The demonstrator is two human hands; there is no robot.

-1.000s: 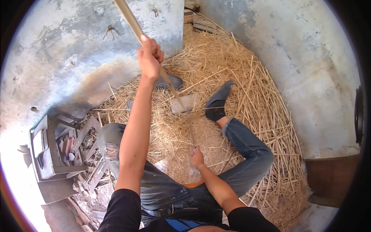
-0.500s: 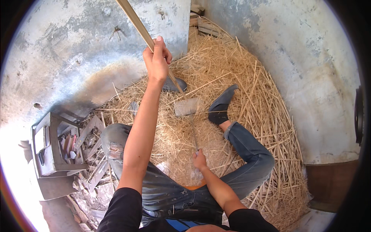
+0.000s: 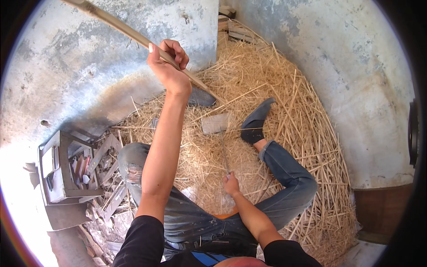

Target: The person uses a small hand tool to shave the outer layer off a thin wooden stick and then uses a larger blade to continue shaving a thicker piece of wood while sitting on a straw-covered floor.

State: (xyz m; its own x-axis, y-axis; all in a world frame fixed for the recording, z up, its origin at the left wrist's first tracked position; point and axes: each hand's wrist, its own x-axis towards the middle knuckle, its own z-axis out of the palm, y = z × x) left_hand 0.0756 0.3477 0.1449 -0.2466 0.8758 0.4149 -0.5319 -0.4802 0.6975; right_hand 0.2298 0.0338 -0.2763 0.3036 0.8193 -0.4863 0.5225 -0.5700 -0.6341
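Observation:
At the upper middle, my left hand (image 3: 169, 64) is raised, its fingers loosely curled round a long bamboo strip (image 3: 120, 27). The strip slants from the upper left down to the straw, its lower end near my dark left shoe (image 3: 201, 97). Lower down, between my legs, my right hand (image 3: 231, 183) is closed on the handle of a thin knife-like tool (image 3: 226, 155), seen edge-on and hard to make out. Its far part points at a pale short log block (image 3: 215, 123) lying in the shavings between my feet.
Bamboo shavings and split strips (image 3: 307, 133) cover the floor around my legs. An old wooden box frame (image 3: 60, 167) with scraps stands at the left. Weathered walls (image 3: 338, 66) curve around, and a brown board (image 3: 378, 213) lies at the lower right.
The bamboo strip has swung toward the left and lies flatter; my left hand has shifted left and its fingers have loosened. My right hand and the log block have hardly moved.

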